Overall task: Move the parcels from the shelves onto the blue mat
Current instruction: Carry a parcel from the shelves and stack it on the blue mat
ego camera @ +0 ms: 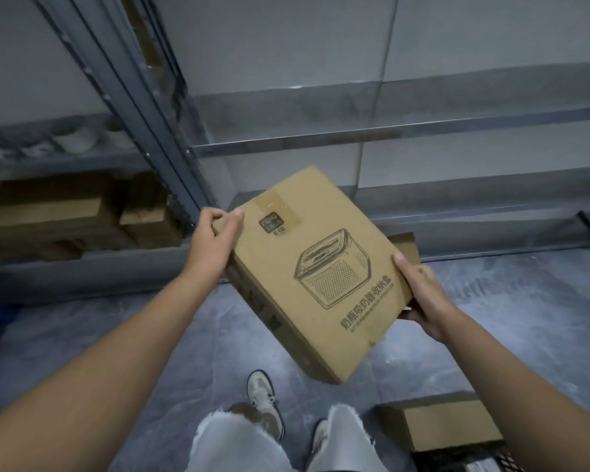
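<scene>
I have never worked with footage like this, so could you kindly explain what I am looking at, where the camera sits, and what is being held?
There is no machine here: a person wears one wide-angle camera on the head, looking down at their own bare arms. The left hand and right hand together grip a flat brown cardboard box printed with a container drawing, tilted above the grey floor. Behind stand grey metal shelves; blurred brown cardboard parcels lie on a lower left shelf. Another small brown cardboard box sits at the bottom right. The pale shoes are the person's own.
</scene>
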Demonstrator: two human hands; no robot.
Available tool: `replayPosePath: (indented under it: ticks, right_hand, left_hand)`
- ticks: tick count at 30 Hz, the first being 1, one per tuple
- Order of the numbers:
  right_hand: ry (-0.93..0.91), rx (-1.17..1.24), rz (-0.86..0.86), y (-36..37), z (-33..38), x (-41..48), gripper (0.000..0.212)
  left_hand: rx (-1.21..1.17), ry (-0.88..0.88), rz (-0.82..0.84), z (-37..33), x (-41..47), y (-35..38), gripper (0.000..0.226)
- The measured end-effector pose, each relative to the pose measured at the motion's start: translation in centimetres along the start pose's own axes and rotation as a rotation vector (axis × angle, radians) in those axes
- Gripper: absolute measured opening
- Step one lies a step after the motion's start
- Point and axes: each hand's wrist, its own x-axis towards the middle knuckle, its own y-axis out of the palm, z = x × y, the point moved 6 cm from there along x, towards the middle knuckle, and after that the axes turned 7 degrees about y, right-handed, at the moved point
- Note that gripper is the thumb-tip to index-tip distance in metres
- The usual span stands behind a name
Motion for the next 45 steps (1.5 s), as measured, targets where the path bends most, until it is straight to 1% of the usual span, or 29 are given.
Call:
replayPosePath:
  ticks: [3,5,7,8,11,14,16,17,19,22,23,26,29,32,35,38,40,42,45]
  right_hand:
    - [-0.087,0.019,0.073,0.6,1.6,-1.9,0.064]
    - [-0.121,0.009,0.126,1.5,3.0,-3.0,0.059]
    - [-0.133,-0.033,0.169,2.9,4.3,-4.3,0.059]
    - [-0.136,-0.066,0.175,3.8,4.7,-4.9,0.06]
    - [-0.156,-0.16,0.157,6.0,5.3,-6.3,0.068]
    - [-0.198,-0.246,0.09,7.8,6.8,-7.1,0.083]
    - [-0.227,-0.309,0.098,9.7,8.2,-7.3,0.093]
    - [-0.226,-0.316,0.114,10.8,8.8,-7.3,0.092]
    - [-0.233,-0.288,0.128,13.0,9.9,-7.4,0.082]
    - [-0.321,-0.317,0.137,17.2,11.9,-8.5,0.074]
    - [-0.363,-0.349,0.152,19.0,12.5,-9.1,0.072]
    - [-0.462,-0.414,0.276,25.6,13.1,-10.7,0.067]
    - [-0.468,-0.484,0.352,32.8,12.5,-11.8,0.06]
    - [-0.472,-0.564,0.452,42.2,10.9,-13.0,0.055]
    - [-0.457,-0.64,0.576,52.8,7.7,-15.6,0.053]
    - [-0.414,-0.708,0.691,62.6,3.4,-18.6,0.045]
    - [-0.383,-0.756,0.792,68.9,0.1,-20.7,0.045]
    - [-0.356,-0.773,0.852,72.8,-2.0,-22.0,0.044]
    - [-0.305,-0.816,0.937,79.4,-6.1,-24.0,0.044]
  left_hand:
    - [-0.023,0.037,-0.151,-2.7,0.5,-1.7,0.044]
    - [-0.059,0.039,-0.188,-4.0,0.6,-2.1,0.055]
    - [-0.153,0.047,-0.21,-5.1,-0.2,-2.2,0.066]
    - [-0.199,0.06,-0.209,-5.6,-0.8,-2.1,0.066]
    - [-0.248,0.107,-0.177,-6.5,-2.3,-1.9,0.053]
    - [-0.31,0.068,-0.169,-6.3,-2.5,-3.2,0.047]
    - [-0.308,0.043,-0.155,-5.7,-2.8,-4.7,0.046]
    - [-0.308,0.028,-0.157,-5.2,-2.9,-5.6,0.045]
    - [-0.335,-0.003,-0.184,-4.1,-3.1,-7.7,0.046]
    - [-0.375,-0.01,-0.244,-2.8,-3.1,-11.9,0.048]
    - [-0.377,-0.021,-0.266,-2.2,-3.1,-13.4,0.05]
    - [-0.396,-0.099,-0.35,0.3,-3.6,-18.5,0.057]
    - [-0.412,-0.135,-0.488,3.7,-4.7,-24.7,0.053]
    - [-0.408,-0.16,-0.652,7.5,-7.0,-32.5,0.048]
    - [-0.435,-0.16,-0.791,11.9,-10.2,-41.3,0.051]
    - [-0.428,-0.234,-0.92,16.6,-14.2,-49.5,0.051]
    - [-0.427,-0.292,-1.006,20.3,-17.1,-54.3,0.052]
    - [-0.417,-0.333,-1.055,22.6,-19.2,-57.1,0.053]
    - [-0.32,-0.381,-1.184,26.4,-22.6,-62.1,0.053]
